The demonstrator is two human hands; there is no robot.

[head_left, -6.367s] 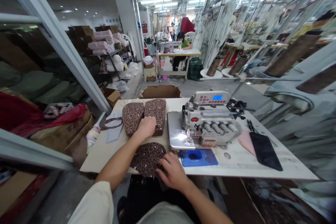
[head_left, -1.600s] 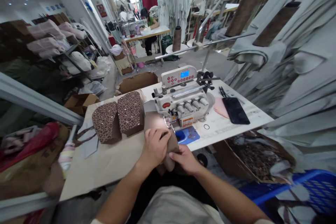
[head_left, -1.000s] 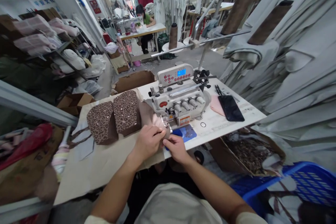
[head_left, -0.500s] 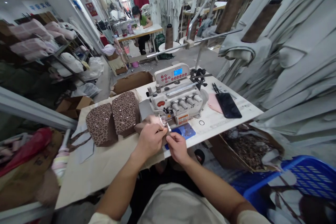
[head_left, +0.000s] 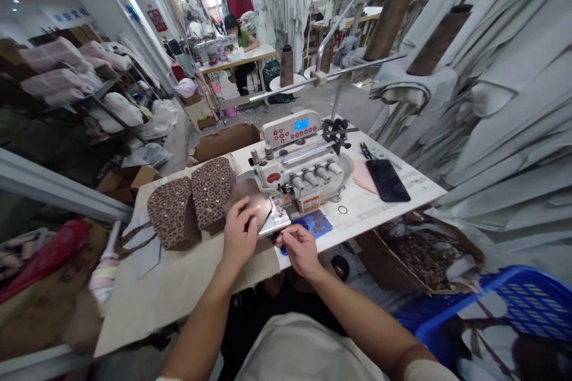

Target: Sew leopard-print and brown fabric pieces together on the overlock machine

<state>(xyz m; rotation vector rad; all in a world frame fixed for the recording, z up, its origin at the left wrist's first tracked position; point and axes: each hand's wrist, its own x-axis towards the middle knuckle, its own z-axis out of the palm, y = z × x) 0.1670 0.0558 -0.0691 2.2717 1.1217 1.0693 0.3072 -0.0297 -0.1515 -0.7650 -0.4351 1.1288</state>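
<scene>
My left hand [head_left: 239,235] lies flat with fingers spread on a brownish fabric piece [head_left: 258,207] that rests on the bed of the white overlock sewing machine [head_left: 308,169], just left of its presser foot. My right hand [head_left: 298,247] is at the table's front edge beside a blue plate [head_left: 315,225]. Its fingers are curled in a pinch on something small and dark that I cannot make out. Two stacks of leopard-print fabric pieces [head_left: 174,217] [head_left: 213,190] stand upright left of the machine.
A black phone [head_left: 388,180] lies on a pink piece [head_left: 361,174] right of the machine. A cardboard box of fabric [head_left: 424,253] and a blue basket [head_left: 504,309] sit low right. An open carton [head_left: 226,140] stands behind the table [head_left: 179,286]. Another person [head_left: 239,33] sits at a far table.
Half a second ago both hands pinched the fabric at the presser foot. Now my left hand has opened and spread flat to the left, and my right hand has dropped slightly toward the table edge.
</scene>
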